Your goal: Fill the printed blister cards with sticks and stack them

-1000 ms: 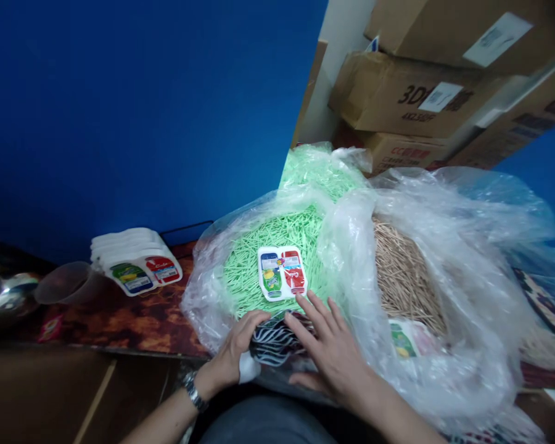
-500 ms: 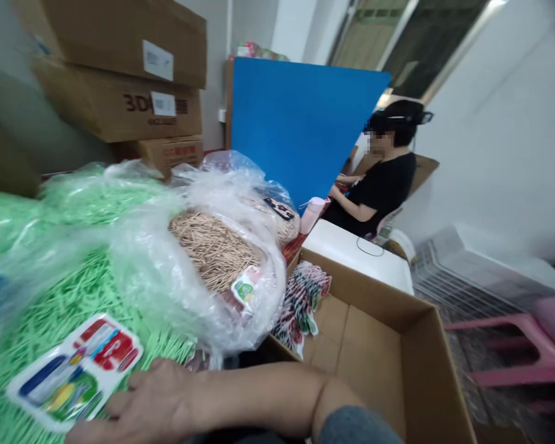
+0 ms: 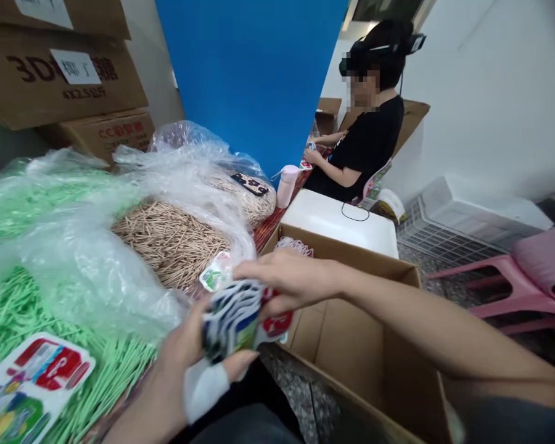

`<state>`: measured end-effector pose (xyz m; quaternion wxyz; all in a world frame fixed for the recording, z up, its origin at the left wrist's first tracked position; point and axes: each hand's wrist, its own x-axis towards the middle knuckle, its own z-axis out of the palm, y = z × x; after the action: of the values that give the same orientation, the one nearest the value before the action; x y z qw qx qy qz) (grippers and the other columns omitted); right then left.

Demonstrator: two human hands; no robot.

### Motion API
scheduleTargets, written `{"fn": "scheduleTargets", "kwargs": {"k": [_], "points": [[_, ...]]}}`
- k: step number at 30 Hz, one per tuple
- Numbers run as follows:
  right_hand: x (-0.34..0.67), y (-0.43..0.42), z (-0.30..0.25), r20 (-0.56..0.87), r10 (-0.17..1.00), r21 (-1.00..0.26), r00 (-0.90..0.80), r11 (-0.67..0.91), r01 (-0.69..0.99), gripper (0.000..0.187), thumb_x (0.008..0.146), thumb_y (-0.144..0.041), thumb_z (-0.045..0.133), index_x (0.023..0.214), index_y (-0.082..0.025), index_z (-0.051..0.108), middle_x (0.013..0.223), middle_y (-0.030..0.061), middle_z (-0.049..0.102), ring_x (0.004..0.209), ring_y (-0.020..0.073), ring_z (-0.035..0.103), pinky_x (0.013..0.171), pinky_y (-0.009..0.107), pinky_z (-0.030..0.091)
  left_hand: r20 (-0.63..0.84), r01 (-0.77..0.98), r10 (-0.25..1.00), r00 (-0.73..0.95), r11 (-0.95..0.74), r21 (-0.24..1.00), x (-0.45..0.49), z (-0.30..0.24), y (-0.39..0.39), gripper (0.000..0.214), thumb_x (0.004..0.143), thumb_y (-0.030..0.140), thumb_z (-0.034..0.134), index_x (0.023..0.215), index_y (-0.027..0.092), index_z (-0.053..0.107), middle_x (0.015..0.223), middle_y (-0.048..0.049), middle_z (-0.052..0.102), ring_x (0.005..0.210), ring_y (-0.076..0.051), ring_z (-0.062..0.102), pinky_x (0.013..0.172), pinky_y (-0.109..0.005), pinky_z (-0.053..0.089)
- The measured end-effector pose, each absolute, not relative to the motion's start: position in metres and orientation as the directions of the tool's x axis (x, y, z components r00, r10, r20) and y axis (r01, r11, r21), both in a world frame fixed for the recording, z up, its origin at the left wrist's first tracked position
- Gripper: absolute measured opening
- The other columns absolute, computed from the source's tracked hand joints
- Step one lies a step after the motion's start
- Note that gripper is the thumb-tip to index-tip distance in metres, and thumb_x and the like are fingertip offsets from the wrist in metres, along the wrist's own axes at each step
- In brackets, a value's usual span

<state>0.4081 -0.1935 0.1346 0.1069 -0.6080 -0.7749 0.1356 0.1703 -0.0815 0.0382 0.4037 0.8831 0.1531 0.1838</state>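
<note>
Together, left hand point(image 3: 178, 364) and right hand point(image 3: 292, 277) grip a card stack point(image 3: 235, 313), partly hiding its print

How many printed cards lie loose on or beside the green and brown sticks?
2: one card at lower left on the green sticks, another card at the edge of the brown sticks, beyond the bundle in the left hand. Others may be hidden.

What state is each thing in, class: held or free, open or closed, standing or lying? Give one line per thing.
Stack of printed packs: held, bunched together
Left hand: closed on its left side
Right hand: gripping its right side
Cardboard box: open at the top
Green sticks: uncovered, loose
Single pack: lying printed side up
Brown sticks: partly uncovered, heaped
Pink bottle: standing, capped
</note>
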Motion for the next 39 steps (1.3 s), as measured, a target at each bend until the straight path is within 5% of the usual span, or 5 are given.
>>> {"fn": "scheduleTargets", "kwargs": {"k": [5, 13, 19, 32, 39], "points": [[0.471, -0.254, 0.098, -0.236, 0.969, -0.301, -0.078, 0.003, 0.954, 0.043, 0.080, -0.037, 0.062, 0.120, -0.028, 0.050, 0.087, -0.0017, 0.067, 0.074, 0.0158, 0.062, 0.063, 0.024, 0.037, 0.176, 0.021, 0.300, 0.938, -0.555, 0.832, 0.246, 0.015, -0.094, 0.075, 0.079, 0.035, 0.068, 0.143, 0.024, 0.030, 0.133, -0.0152, 0.053, 0.116, -0.031, 0.057, 0.097, -0.052, 0.049], [0.499, -0.274, -0.035, -0.516, 0.800, -0.312, -0.304, 0.155, 0.937, 0.045, 0.075, -0.036, 0.067, 0.117, -0.029, 0.054, 0.080, 0.0007, 0.068, 0.068, 0.0189, 0.063, 0.058, 0.027, 0.036, 0.056, 0.267, 0.623, 0.780, -0.413, 0.870, 0.170, -0.053, -0.089, 0.044, 0.086, 0.040, 0.058, 0.127, 0.026, 0.051, 0.122, -0.0107, 0.060, 0.098, -0.024, 0.068, 0.080, -0.035, 0.060], [0.484, -0.241, -0.114, -0.514, 0.760, -0.327, -0.398, 0.256, 0.910, 0.050, 0.076, -0.039, 0.067, 0.122, -0.027, 0.050, 0.096, 0.0042, 0.069, 0.081, 0.0206, 0.064, 0.060, 0.026, 0.039, 0.044, 0.353, 0.845, 0.533, -0.270, 0.896, 0.143, -0.073, -0.106, 0.048, 0.077, 0.060, 0.058, 0.113, 0.027, 0.063, 0.104, -0.0059, 0.070, 0.081, -0.020, 0.071, 0.068, -0.026, 0.062], [0.449, -0.252, -0.142, -0.180, 0.975, -0.075, -0.133, 0.121, 0.990, 0.085, 0.070, -0.049, 0.074, 0.141, -0.024, 0.035, 0.135, 0.0175, 0.048, 0.118, 0.0322, 0.044, 0.100, 0.053, 0.030, 0.024, 0.327, 0.827, 0.562, -0.248, 0.912, 0.146, -0.071, -0.115, 0.044, 0.078, 0.058, 0.059, 0.110, 0.028, 0.065, 0.099, -0.0057, 0.072, 0.081, -0.020, 0.072, 0.066, -0.024, 0.062], [0.456, -0.287, -0.111, -0.138, 0.990, -0.074, -0.003, -0.008, 0.997, 0.058, 0.081, -0.037, 0.062, 0.134, -0.021, 0.045, 0.133, 0.0168, 0.051, 0.117, 0.0301, 0.049, 0.097, 0.049, 0.037, 0.070, 0.296, 0.814, 0.577, -0.289, 0.911, 0.138, -0.075, -0.110, 0.043, 0.080, 0.057, 0.058, 0.111, 0.029, 0.065, 0.102, -0.0058, 0.072, 0.080, -0.020, 0.072, 0.066, -0.023, 0.061]]}}
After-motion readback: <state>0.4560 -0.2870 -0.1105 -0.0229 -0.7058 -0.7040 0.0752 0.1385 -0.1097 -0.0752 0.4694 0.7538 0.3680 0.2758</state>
